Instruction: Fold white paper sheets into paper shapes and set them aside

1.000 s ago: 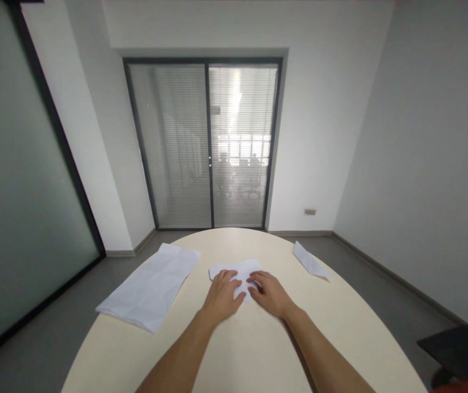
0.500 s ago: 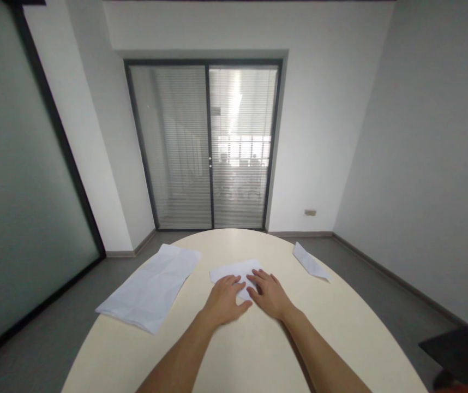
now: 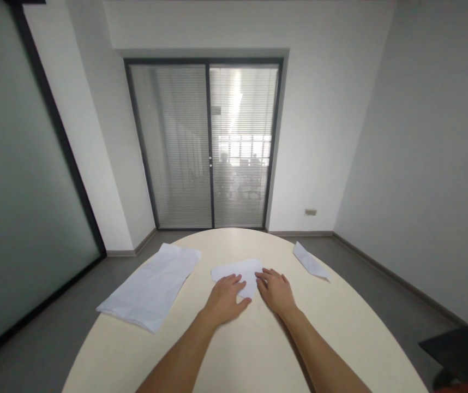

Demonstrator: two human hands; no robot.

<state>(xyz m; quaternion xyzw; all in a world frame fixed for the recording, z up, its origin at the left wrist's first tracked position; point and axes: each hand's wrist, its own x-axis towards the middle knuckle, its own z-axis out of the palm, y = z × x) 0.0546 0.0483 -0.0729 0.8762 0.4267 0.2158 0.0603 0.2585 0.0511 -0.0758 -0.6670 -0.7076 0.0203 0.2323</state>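
The pale counter (image 3: 254, 349), with a rounded far edge, carries three pieces of white paper. The middle paper (image 3: 240, 268), its outline angular, lies between the centre of the counter and its far edge. The left hand (image 3: 228, 297) is open, palm down, its fingers over the near left part of this paper and its thumb extended toward the right. The right hand (image 3: 275, 290) is also open, its fingers loosely bent and their tips at the paper's right edge.

The large sheet (image 3: 152, 286), creased, lies at the left edge of the counter and covers part of the rim. The narrow strip (image 3: 311, 263) lies aslant by the far right edge, well apart from the right hand.

Beyond the far edge stands a dark-framed glass door (image 3: 168, 147) in two panels with fine horizontal blinds; blurred shapes show through the brighter right panel. White walls (image 3: 319, 109) meet a grey floor (image 3: 125, 267) along a grey-brown skirting (image 3: 299, 233). A small plate (image 3: 310, 212) sits low on the far wall. At left, a frosted panel (image 3: 21, 191) has a black frame; at lower right, a dark, flat object (image 3: 459, 349) is cut off by the picture's border.
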